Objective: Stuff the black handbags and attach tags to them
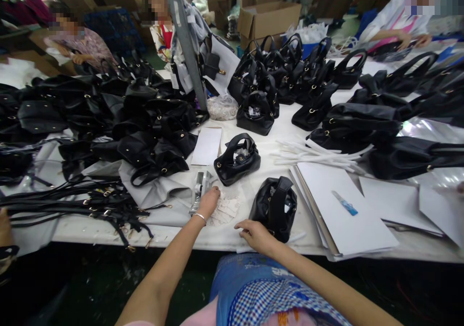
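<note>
My left hand (210,201) reaches to the table with its fingers curled together, between a metal tape dispenser (199,191) and a spread of small pale printed tags (226,207). What its fingertips hold, if anything, is hidden. My right hand (256,235) is open near the table's front edge, thumb and fingers apart. Close beside it stands a small black handbag (258,205), its wide strap arched over the top and pale stuffing showing inside. Farther back, another black handbag (237,164) sits tilted, with its handle up and a gold ring at its side.
Piled black bags (145,108) cover the left, with black straps (105,205) in front. Stuffed handbags (255,113) stand behind. At right lie white strips (319,154) and white boards (340,210) bearing a blue-handled cutter (345,204). A metal post (188,46) rises mid-table; several people work around it.
</note>
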The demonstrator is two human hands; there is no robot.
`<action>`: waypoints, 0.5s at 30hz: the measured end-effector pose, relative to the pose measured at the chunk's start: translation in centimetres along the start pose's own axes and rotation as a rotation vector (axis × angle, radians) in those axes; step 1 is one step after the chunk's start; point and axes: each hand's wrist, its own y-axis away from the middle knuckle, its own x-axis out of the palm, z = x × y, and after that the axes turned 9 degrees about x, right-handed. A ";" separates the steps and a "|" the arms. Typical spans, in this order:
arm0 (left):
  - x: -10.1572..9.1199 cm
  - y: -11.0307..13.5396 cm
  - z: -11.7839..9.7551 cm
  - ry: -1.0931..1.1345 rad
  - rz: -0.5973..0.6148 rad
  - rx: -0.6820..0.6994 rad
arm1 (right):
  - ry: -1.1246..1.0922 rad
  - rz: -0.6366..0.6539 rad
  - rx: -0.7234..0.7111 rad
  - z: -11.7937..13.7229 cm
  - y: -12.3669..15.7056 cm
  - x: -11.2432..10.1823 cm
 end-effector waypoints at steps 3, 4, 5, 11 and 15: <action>-0.4 0.6 0.4 0.015 -0.002 -0.026 | -0.064 -0.047 0.015 -0.1 -0.2 -0.1; -0.5 0.8 0.5 0.022 0.001 -0.031 | -0.090 -0.062 0.011 -0.1 -0.3 -0.1; -0.6 0.9 0.5 0.029 0.004 -0.031 | -0.113 -0.078 0.008 -0.1 -0.5 -0.1; -0.4 1.1 -1.2 0.080 0.033 0.089 | -0.221 -0.191 0.124 -0.2 -2.2 0.9; 1.1 1.2 -2.7 0.073 0.005 0.160 | -0.280 -0.202 0.175 -0.4 -3.0 1.9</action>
